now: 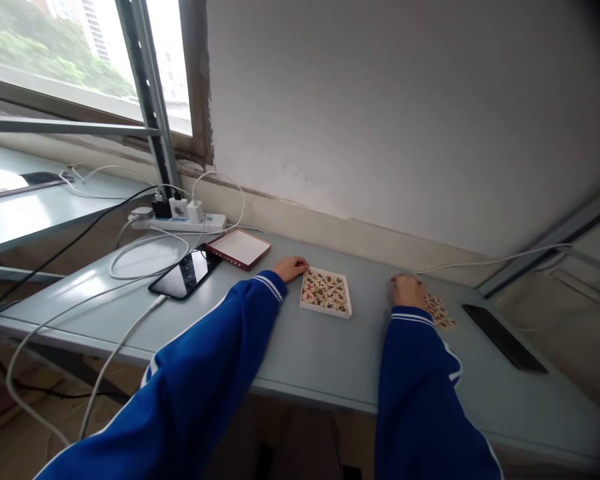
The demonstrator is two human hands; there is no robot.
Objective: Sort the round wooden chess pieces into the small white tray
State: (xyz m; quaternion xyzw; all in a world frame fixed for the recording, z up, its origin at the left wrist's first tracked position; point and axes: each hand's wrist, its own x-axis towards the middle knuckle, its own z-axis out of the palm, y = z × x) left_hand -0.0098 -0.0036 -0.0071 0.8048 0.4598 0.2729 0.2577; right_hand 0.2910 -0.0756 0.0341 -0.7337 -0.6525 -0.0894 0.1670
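I have both arms reaching forward, well apart. My left arm (213, 360) slants inward, and the left hand (291, 268) rests back up, fingers pointing across toward the right hand (409, 291). My right arm (415, 387) runs straighter behind its hand, whose fingers bend, partly hidden; I cannot tell its grip.

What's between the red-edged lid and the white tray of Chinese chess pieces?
In the head view, the left hand lies between the red-edged lid and the white tray.
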